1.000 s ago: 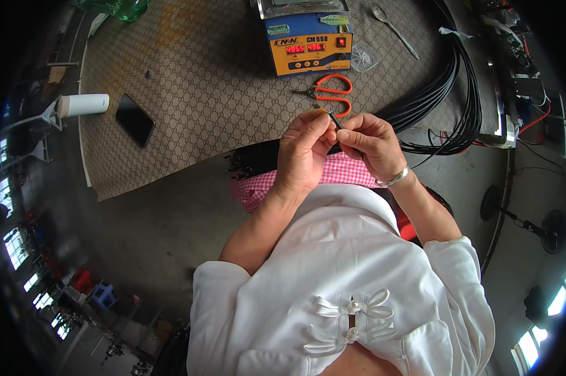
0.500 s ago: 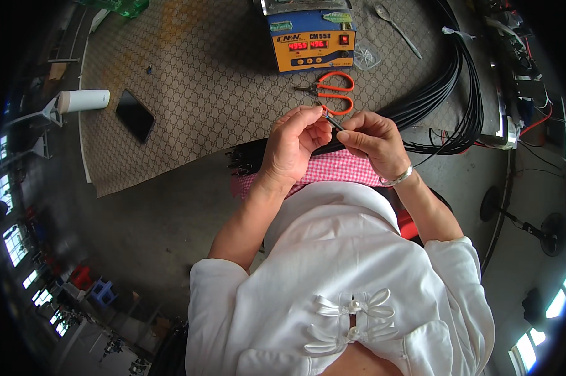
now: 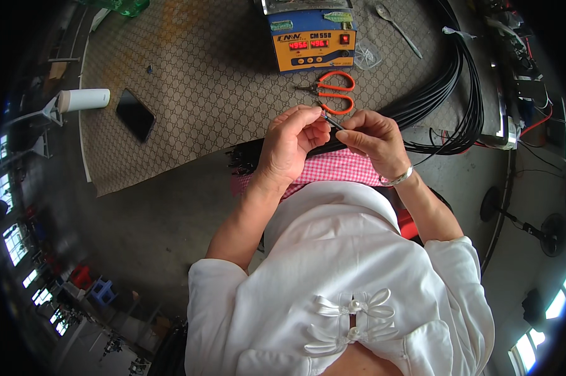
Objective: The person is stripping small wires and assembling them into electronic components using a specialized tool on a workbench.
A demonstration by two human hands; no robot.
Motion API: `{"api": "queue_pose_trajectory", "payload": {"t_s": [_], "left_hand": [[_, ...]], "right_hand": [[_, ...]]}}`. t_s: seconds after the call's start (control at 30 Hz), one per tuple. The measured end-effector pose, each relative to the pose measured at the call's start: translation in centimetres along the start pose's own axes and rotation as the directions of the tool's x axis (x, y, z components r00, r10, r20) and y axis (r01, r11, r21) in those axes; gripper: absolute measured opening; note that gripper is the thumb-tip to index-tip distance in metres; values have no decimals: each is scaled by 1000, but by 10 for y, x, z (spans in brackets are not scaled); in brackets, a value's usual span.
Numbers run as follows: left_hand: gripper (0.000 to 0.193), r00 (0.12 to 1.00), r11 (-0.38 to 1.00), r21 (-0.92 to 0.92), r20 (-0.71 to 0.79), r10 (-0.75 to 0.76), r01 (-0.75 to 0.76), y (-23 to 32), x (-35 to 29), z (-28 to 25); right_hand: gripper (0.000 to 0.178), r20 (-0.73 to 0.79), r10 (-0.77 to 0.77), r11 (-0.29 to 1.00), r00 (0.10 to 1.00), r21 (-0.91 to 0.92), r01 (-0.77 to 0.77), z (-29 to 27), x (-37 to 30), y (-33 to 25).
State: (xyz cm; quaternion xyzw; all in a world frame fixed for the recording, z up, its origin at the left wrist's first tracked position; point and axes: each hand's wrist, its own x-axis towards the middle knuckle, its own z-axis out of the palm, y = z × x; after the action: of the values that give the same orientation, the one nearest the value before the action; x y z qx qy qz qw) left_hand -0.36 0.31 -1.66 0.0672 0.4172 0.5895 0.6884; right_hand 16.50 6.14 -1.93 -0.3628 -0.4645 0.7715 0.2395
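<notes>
Between my two hands runs the end of a black cable [image 3: 334, 123]. My right hand [image 3: 378, 139] grips it between thumb and fingers, and a bracelet circles that wrist. The fingertips of my left hand [image 3: 292, 138] pinch the tip of the same cable; the fine part between them is too small to make out. A thick bundle of black cables [image 3: 421, 103] curves along the table's right side and passes under my hands, its cut ends [image 3: 240, 160] spilling over a pink checked cloth [image 3: 324, 172] on my lap. Just beyond my fingers lie orange-handled scissors [image 3: 334, 94].
A blue and yellow soldering station [image 3: 314, 47] with a lit red display stands at the back of the patterned table [image 3: 195, 81]. A small clear plastic bag [image 3: 366, 56] and a spoon [image 3: 399, 31] are right of it. Leftward lie a phone [image 3: 136, 116] and a white tumbler [image 3: 85, 100].
Both hands stay almost where they were, still at the cable end. My left hand and forearm have shifted very slightly left.
</notes>
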Motion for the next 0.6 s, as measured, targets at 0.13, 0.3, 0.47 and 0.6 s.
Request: {"api": "queue_pose_trajectory", "payload": {"t_s": [0.13, 0.3, 0.47, 0.6], "left_hand": [[16, 999, 998, -47, -9, -33, 32, 2, -1, 3], [19, 999, 995, -95, 36, -6, 9, 2, -1, 2], [19, 990, 986, -160, 137, -28, 50, -1, 1, -3], [21, 985, 980, -186, 164, -45, 75, -3, 1, -1]], "right_hand": [[8, 5, -14, 1000, 1000, -23, 14, -1, 1, -1], [13, 75, 49, 997, 996, 55, -53, -5, 2, -3], [17, 155, 161, 955, 975, 226, -194, -7, 1, -5], [18, 201, 184, 921, 962, 308, -240, -9, 3, -6]]}}
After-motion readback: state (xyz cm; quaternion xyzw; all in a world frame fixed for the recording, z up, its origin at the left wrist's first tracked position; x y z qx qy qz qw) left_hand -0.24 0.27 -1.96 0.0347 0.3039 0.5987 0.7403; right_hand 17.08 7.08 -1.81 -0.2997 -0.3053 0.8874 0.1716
